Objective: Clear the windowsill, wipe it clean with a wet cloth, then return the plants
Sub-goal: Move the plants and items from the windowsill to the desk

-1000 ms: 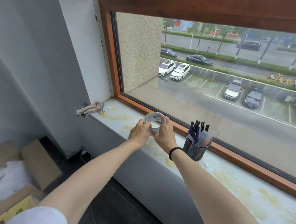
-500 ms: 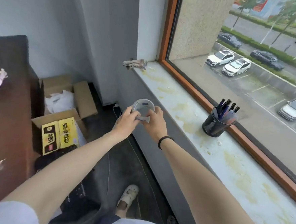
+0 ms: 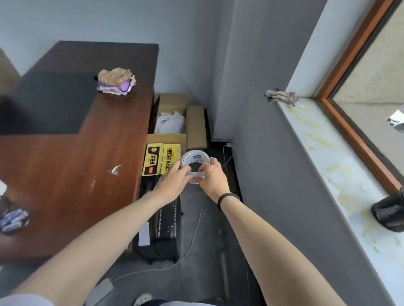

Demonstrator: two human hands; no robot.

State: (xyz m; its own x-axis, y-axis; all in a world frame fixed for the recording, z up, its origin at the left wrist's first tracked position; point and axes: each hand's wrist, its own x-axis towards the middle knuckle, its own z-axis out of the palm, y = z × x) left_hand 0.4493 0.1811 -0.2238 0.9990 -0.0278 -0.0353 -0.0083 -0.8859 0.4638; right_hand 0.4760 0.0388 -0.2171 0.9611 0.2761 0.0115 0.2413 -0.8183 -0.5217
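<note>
Clearing is the step in hand: the left hand [image 3: 171, 185] and right hand [image 3: 214, 182] together grip a tape roll [image 3: 191, 157] out over the floor, fingers [image 3: 209, 167] curled round its rim; next, I'd judge, it wants setting on the counter [image 3: 63, 167]; the pen holder [image 3: 394, 214] and, farther off, a rag [image 3: 281, 97] sit on the windowsill [image 3: 333, 171].

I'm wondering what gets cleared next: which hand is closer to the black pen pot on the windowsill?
Right. The right hand grips the tape roll on the side facing the pen pot; the left hand grips the roll's other side, farther away.
</note>
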